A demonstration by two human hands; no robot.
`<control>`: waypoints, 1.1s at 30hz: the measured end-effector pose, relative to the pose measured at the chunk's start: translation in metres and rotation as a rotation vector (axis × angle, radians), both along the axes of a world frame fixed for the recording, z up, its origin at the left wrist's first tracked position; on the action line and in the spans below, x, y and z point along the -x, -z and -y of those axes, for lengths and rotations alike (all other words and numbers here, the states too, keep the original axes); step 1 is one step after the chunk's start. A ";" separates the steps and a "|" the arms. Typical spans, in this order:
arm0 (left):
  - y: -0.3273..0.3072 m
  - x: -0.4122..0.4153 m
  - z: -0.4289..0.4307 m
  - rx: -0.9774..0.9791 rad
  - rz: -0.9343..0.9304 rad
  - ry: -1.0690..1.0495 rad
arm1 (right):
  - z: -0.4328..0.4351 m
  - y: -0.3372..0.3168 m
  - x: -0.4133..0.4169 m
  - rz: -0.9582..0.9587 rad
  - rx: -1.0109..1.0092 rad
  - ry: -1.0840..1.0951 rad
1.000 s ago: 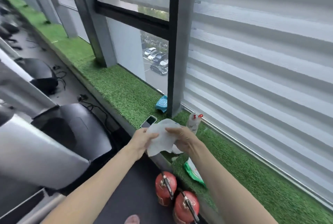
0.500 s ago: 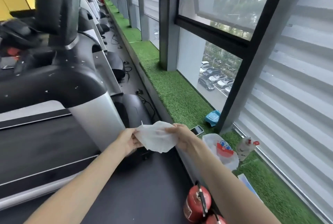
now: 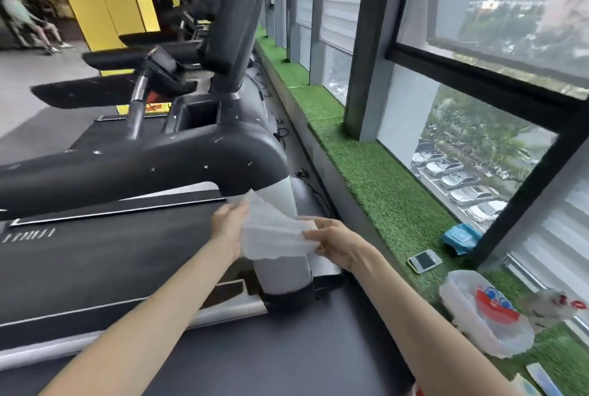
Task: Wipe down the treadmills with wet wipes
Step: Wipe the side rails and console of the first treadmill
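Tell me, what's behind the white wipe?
The treadmill's silver post stands behind the wet wipe, which the left hand and right hand pinch stretched. The post's middle stretch is covered.

The left hand (image 3: 228,223) and right hand (image 3: 334,241) hold the wipe (image 3: 274,233) right in front of the silver post (image 3: 283,271). The post blocks the way straight ahead. Just above them the fat black rail (image 3: 143,166) hangs over like a roof. To the left there is open room over the flat belt (image 3: 111,261). To the right a dark strip of floor (image 3: 287,357) gives a path. Past it the grass ledge (image 3: 382,191) rises, with a phone (image 3: 425,260), a blue pack (image 3: 460,237) and a plastic bag (image 3: 484,316) sitting on it.
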State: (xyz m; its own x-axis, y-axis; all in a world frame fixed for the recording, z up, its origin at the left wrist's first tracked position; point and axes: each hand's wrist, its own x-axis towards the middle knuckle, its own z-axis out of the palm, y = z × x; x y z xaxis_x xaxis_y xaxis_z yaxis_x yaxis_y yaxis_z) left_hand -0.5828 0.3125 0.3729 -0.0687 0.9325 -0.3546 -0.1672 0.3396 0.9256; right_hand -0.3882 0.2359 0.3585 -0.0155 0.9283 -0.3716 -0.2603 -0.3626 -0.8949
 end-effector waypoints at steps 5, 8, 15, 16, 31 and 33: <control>-0.031 0.066 -0.031 -0.280 -0.282 0.313 | -0.031 0.003 0.054 0.413 0.119 -0.149; -0.045 0.083 -0.037 -0.335 -0.531 0.578 | -0.052 -0.019 0.091 0.343 -0.032 -0.222; -0.068 0.119 -0.041 -0.359 -0.493 0.678 | -0.084 -0.043 0.141 0.264 -0.226 -0.311; -0.068 0.129 -0.043 -0.346 -0.478 0.682 | -0.086 -0.044 0.142 0.223 -0.222 -0.295; -0.013 0.135 -0.040 0.169 0.419 0.342 | -0.138 -0.049 0.160 0.108 0.081 0.046; -0.014 0.137 -0.039 0.128 0.252 0.381 | -0.149 -0.038 0.149 0.128 0.124 0.045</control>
State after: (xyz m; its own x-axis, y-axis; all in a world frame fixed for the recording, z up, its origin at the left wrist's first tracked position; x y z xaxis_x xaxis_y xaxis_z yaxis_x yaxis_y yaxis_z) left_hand -0.7194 0.3519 0.3873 0.3731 0.8221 -0.4302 -0.2225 0.5294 0.8187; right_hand -0.5370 0.3853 0.3964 0.0797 0.8738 -0.4797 -0.1661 -0.4628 -0.8707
